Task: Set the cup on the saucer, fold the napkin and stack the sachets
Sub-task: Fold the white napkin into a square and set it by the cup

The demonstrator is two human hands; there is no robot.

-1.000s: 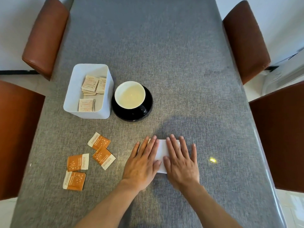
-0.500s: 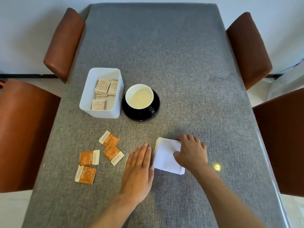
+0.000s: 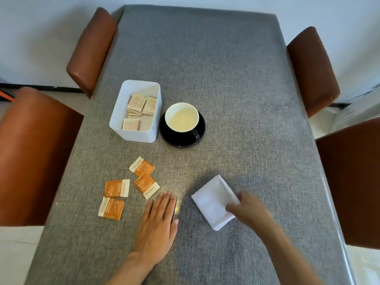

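Observation:
A white cup (image 3: 182,117) of pale liquid stands on a black saucer (image 3: 197,138) mid-table. The folded white napkin (image 3: 212,199) lies turned diagonally near the front. My right hand (image 3: 246,208), blurred by motion, grips its right corner. My left hand (image 3: 159,225) rests flat on the table, fingers together, left of the napkin and apart from it. Several orange sachets (image 3: 141,175) lie scattered and unstacked at the front left, just beyond my left fingertips.
A white plastic box (image 3: 123,112) with several beige sachets stands left of the saucer. Brown chairs flank the grey cloth table (image 3: 226,79): two on the left (image 3: 37,153), two on the right (image 3: 312,68).
Both hands lifted off the napkin. My left hand slid left onto the bare cloth. My right hand took the napkin's right side and turned it diagonal. The camera view tilted up.

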